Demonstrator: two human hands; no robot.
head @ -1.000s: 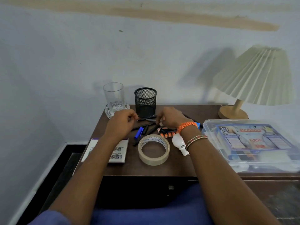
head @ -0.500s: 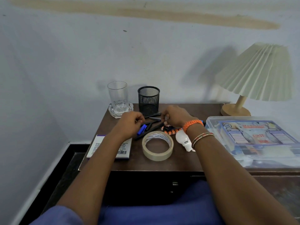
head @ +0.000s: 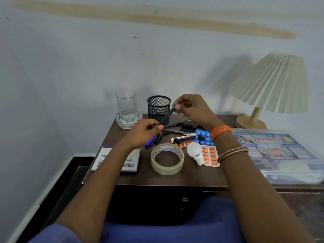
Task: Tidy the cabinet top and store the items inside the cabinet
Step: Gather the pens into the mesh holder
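Note:
My right hand [head: 192, 107] pinches the blue top end of a dark pen [head: 166, 116] raised in front of the black mesh pen holder [head: 158, 106]. My left hand [head: 143, 132] pinches the pen's lower end just above the brown cabinet top [head: 192, 174]. More pens [head: 175, 131] and a blue cap [head: 150, 142] lie scattered under my hands. A tape roll [head: 167, 158], a white bulb [head: 195, 152], orange pill strips [head: 210, 156] and a blue pill strip [head: 203, 135] lie near the middle. A white box [head: 128, 161] rests at the left edge, partly under my forearm.
A clear glass [head: 125, 105] stands on a glass coaster at the back left. A transparent first aid box [head: 280, 153] fills the right side. A lamp [head: 273, 85] with a pleated shade stands at the back right. The wall is close behind; dark cabinet doors [head: 184, 200] sit below.
Both hands rose from the pile of pens. My right hand lifted one pen up in front of the mesh holder, with my left hand at its lower end. The camera moved closer.

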